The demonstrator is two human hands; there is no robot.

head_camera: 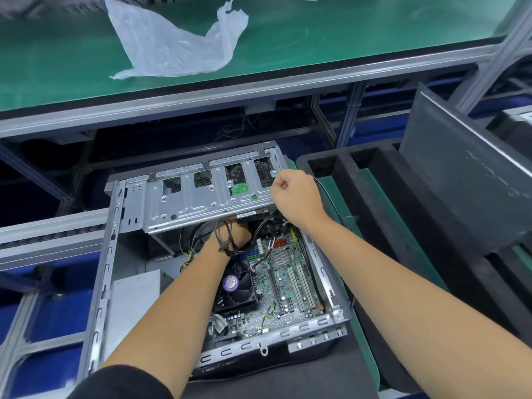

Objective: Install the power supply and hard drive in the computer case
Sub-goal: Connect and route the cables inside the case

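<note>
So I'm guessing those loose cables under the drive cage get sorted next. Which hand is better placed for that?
The left hand, probably. It is already under the drive cage, in among the black cables. The right hand is up at the cage's right end, fist closed, a thin black wire beside it.

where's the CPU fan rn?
Head view: the CPU fan sits low-centre inside the open computer case, on the motherboard left of the expansion slots, right beside the left forearm.
</note>
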